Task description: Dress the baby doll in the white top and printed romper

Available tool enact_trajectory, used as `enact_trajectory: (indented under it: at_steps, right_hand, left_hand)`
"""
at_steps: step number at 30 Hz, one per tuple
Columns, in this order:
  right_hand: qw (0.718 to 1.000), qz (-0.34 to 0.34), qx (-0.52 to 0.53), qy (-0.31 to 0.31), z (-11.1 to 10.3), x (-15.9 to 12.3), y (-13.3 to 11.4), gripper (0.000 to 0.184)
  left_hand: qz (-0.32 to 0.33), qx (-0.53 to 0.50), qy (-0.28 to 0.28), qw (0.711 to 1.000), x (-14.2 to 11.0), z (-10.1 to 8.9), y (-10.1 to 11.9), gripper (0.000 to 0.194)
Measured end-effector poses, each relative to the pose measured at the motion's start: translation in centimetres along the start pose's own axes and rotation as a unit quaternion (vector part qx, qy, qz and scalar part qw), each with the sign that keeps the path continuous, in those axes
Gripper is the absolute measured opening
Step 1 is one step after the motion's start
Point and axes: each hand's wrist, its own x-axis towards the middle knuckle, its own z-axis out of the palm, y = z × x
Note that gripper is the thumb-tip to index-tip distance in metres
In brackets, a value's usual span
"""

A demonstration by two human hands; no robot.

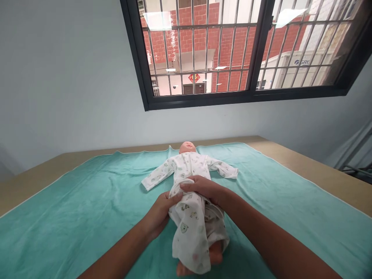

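A baby doll (187,147) lies on its back on a green blanket (116,217), head toward the wall and feet toward me. It wears a white printed top (192,162) with sleeves spread to both sides, and white printed pants (190,232) with bare feet showing below the legs. My left hand (162,211) grips the pants at the left of the doll's waist, thumb on top. Across the waist, my right hand (203,188) is closed on the waistband cloth, its fingertips partly hidden in the folds.
The blanket covers a wooden table (290,155), whose wood edge shows at the back and sides. Behind it rises a pale wall (87,77) with a dark-framed, barred window (200,99). A metal frame (357,143) stands at the far right.
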Motion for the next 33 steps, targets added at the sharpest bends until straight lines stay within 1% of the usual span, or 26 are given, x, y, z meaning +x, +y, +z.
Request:
enact_trajectory:
  at_steps: [2, 4, 5, 6, 8, 10, 12, 14, 16, 18, 21, 24, 26, 28, 30, 33]
  right_hand:
    - [0.994, 0.002, -0.106, -0.028, 0.1, -0.3, -0.6, 0.041]
    - [0.976, 0.022, -0.202, -0.078, 0.0, -0.7, -1.1, 0.043]
    - [0.969, 0.033, -0.226, -0.094, 0.0, -0.8, -1.3, 0.045]
    - [0.967, 0.040, -0.231, -0.096, -0.1, -0.8, -1.4, 0.045]
    - [0.979, 0.040, -0.187, -0.076, -0.4, -0.7, -1.2, 0.040]
    - [0.993, 0.033, -0.100, -0.055, -0.6, -0.4, -0.8, 0.034]
    - [0.998, 0.030, -0.029, -0.042, -0.8, -0.2, -0.3, 0.031]
    - [0.999, 0.029, 0.005, -0.022, -0.9, 0.0, 0.0, 0.029]
    - [1.000, 0.024, 0.012, -0.002, -0.8, 0.1, 0.1, 0.027]
    - [1.000, 0.021, 0.003, 0.004, -0.7, 0.0, 0.0, 0.027]
    - [0.999, 0.034, -0.030, -0.022, -0.4, -0.3, -0.5, 0.033]
    - [0.996, 0.049, -0.049, -0.050, -0.3, -0.7, -0.9, 0.042]
    - [0.995, 0.051, -0.053, -0.060, -0.3, -0.8, -1.0, 0.043]
    - [0.996, 0.045, -0.037, -0.061, -0.4, -0.8, -0.9, 0.041]
    - [0.998, 0.029, 0.008, -0.054, -0.5, -0.6, -0.5, 0.038]
    - [0.998, -0.002, 0.063, -0.031, -0.6, -0.2, 0.1, 0.036]
  left_hand:
    - [0.005, -0.073, 0.017, 0.997, -0.1, 0.0, -0.1, 0.045]
    - [0.006, -0.112, 0.024, 0.993, -0.2, 0.1, -0.1, 0.046]
    - [0.003, -0.119, 0.025, 0.993, -0.2, 0.2, -0.2, 0.046]
    - [0.002, -0.123, 0.026, 0.992, -0.2, 0.2, -0.2, 0.047]
    - [0.007, -0.122, 0.025, 0.992, -0.3, 0.4, -0.3, 0.048]
    - [0.010, -0.108, 0.023, 0.994, -0.3, 0.5, -0.3, 0.049]
    - [0.006, -0.074, 0.014, 0.997, -0.2, 0.6, -0.4, 0.049]
    - [0.006, -0.020, 0.002, 1.000, -0.2, 0.6, -0.3, 0.048]
    - [0.017, 0.037, -0.010, 0.999, -0.2, 0.5, -0.1, 0.047]
    - [0.028, 0.060, -0.017, 0.998, -0.3, 0.5, 0.1, 0.049]
    - [0.029, 0.008, -0.005, 1.000, -0.5, 0.6, 0.4, 0.048]
    - [0.049, -0.061, 0.014, 0.997, -0.6, 0.9, 0.3, 0.047]
    - [0.059, -0.084, 0.015, 0.995, -0.6, 1.0, 0.2, 0.047]
    - [0.057, -0.091, 0.009, 0.994, -0.5, 1.1, 0.0, 0.049]
    - [0.040, -0.085, 0.002, 0.996, -0.4, 1.1, -0.2, 0.050]
    - [0.017, -0.040, 0.000, 0.999, -0.2, 0.7, -0.3, 0.048]
